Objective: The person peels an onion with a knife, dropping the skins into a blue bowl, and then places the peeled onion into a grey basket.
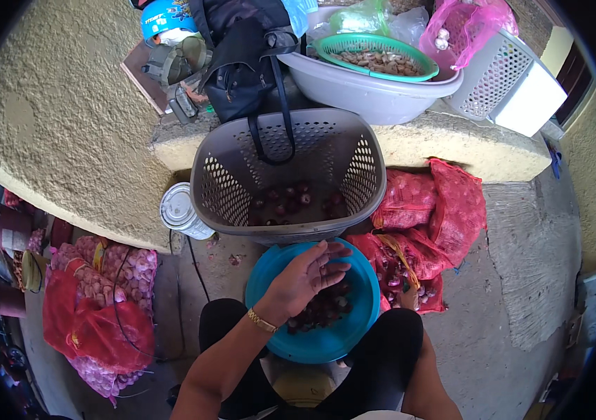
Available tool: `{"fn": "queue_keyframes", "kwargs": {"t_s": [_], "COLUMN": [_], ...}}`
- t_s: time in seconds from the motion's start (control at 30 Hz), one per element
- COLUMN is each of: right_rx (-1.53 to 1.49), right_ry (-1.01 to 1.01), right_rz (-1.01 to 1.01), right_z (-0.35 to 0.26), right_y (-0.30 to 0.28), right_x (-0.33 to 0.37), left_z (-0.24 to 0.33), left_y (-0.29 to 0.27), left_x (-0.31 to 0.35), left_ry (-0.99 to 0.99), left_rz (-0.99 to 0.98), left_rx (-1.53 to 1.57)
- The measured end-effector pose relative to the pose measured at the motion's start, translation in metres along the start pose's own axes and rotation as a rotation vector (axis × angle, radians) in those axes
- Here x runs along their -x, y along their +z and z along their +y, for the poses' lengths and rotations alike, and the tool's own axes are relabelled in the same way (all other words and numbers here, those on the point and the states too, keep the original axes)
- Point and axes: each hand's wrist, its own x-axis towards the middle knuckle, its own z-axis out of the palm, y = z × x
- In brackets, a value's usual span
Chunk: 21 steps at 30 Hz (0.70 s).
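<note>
My left hand [310, 274], with a gold watch [261, 320] at the wrist, hovers open over a blue basin [270, 264], fingers apart and nothing held. Small red onions [319, 316] lie in the basin between my knees. Down at the mouth of a red mesh sack [432, 285], my right hand [408, 299] is mostly hidden behind my right knee, so its fingers do not show. Onions show inside that sack, and a yellow strip [399, 260] runs along it. Beyond the basin stands a grey-brown perforated basket [287, 229] with onions on its bottom.
More red mesh sacks [455, 210] lean against a concrete ledge [480, 152]. On the ledge are a black bag [238, 80], a lavender tub [375, 98] and a green strainer [326, 50]. Left are a white can [178, 208] and sacks of pinkish bulbs [133, 273].
</note>
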Motion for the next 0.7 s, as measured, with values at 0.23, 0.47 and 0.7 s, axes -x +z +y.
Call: {"fn": "queue_keyframes", "kwargs": {"t_s": [0.23, 0.47, 0.7], "right_rx": [0.144, 0.191, 0.341], "right_ry": [0.107, 0.185, 0.171], "right_rz": [-0.173, -0.272, -0.353], "right_z": [0.008, -0.031, -0.029], "right_y": [0.03, 0.033, 0.023], "right_x": [-0.021, -0.029, -0.026], "left_z": [0.0, 0.004, 0.003], "left_y": [-0.008, -0.002, -0.003], "left_x": [0.001, -0.001, -0.001], "left_ry": [0.004, 0.005, 0.006], "left_rz": [0.006, 0.014, -0.03], "left_rx": [0.006, 0.019, 0.037]}}
